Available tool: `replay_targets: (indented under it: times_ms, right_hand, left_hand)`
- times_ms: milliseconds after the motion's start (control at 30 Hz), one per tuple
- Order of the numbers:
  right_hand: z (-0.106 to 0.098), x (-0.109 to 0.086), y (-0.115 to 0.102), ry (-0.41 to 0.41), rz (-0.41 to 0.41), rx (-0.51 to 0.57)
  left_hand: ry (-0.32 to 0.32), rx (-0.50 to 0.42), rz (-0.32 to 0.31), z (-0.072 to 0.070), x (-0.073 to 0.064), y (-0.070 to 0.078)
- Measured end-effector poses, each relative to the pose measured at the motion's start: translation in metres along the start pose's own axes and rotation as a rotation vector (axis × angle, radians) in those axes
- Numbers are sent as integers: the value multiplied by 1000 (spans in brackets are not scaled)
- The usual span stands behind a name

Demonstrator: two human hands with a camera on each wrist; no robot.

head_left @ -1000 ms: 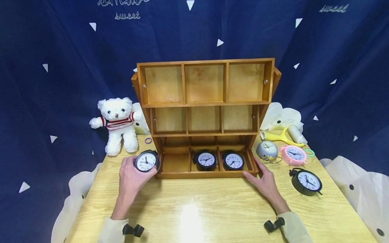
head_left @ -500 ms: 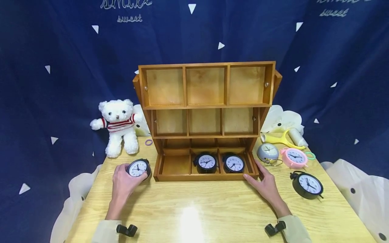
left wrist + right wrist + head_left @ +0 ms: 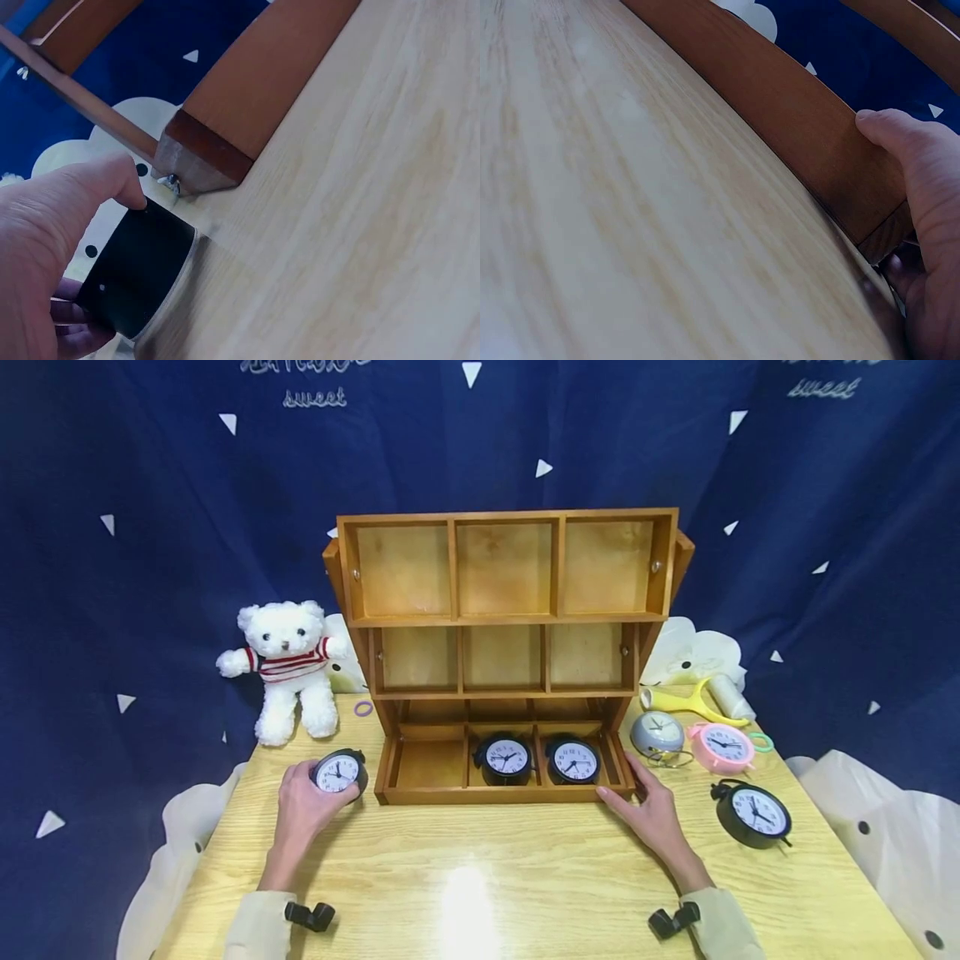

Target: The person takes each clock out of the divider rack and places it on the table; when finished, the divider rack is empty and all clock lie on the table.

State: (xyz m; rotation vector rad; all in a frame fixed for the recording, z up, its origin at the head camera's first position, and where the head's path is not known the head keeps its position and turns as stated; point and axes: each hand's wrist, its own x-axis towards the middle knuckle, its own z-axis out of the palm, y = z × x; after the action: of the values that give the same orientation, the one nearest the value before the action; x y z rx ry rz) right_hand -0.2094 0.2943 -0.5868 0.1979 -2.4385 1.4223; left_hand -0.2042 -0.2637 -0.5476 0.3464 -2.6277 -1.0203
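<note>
My left hand grips a black alarm clock with a white dial, left of the wooden shelf. Its thumb presses one side of the round case, and in the left wrist view the clock's black side is close to the tabletop; whether it touches is unclear. At the shelf's front right corner, my right hand holds the frame, thumb on the front board and fingers round the side. Two more black clocks lie in the bottom tier: one in the middle compartment, one in the right.
Right of the shelf are a grey clock, a pink clock, another black clock, a yellow slingshot-like thing and a white roll. A white teddy bear and purple ring are at left.
My left hand has moved the black clock left and slightly down, away from the shelf's left end. My right hand stays on the shelf's corner.
</note>
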Motion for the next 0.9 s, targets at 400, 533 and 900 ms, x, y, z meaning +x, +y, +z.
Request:
replay_targets:
  times_ms: [400,533,900]
  right_hand:
    - [2,-2,1,6,-16,15]
    - [0,-2,1,-2,-4,23]
    - [1,-1,3,-4,-4,22]
  left_hand:
    - [89,-110,160,-3,-8,21]
    - [117,-176,199,-3,-11,37]
    - [-28,-185,220,13,-28,81]
